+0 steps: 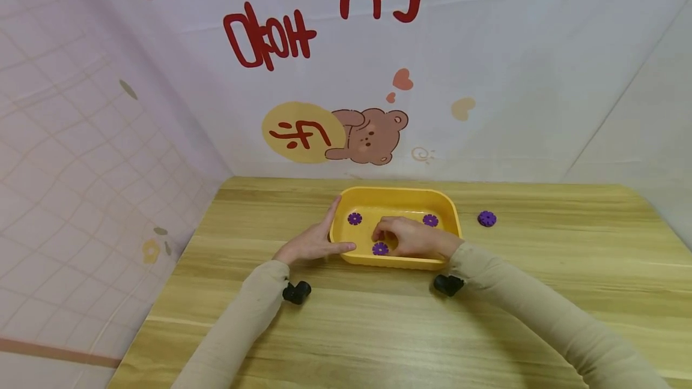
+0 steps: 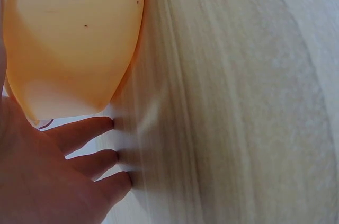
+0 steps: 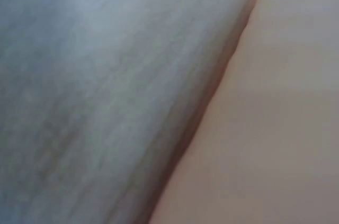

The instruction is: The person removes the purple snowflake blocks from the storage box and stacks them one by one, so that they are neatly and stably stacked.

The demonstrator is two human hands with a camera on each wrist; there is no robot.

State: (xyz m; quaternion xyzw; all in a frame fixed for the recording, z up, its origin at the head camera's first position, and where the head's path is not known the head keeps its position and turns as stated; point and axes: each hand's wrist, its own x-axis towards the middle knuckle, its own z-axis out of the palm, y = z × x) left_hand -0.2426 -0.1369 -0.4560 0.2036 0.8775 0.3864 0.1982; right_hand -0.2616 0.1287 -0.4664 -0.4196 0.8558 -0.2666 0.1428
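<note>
A shallow yellow plastic box (image 1: 397, 262) stands on the table. My left hand (image 1: 312, 242) spans its left end, thumb over the front rim and forefinger along the outside. In the left wrist view, three fingers (image 2: 95, 162) stretch straight beside the box. Inside it, my right hand (image 1: 413, 236) curls over a purple snowflake disc (image 1: 380, 249), pinching it between fingers and thumb. Two more discs lie in the box, a back-left disc (image 1: 354, 219) and a back-right disc (image 1: 430, 220). Blurred skin (image 3: 275, 118) fills much of the right wrist view, which hides the grip.
To the right of the box lies a small pile of purple discs (image 1: 487, 218). The wooden table (image 1: 367, 329) meets a printed white wall cloth (image 1: 503, 137) at the back. Black wrist cameras sit beneath both beige sleeves.
</note>
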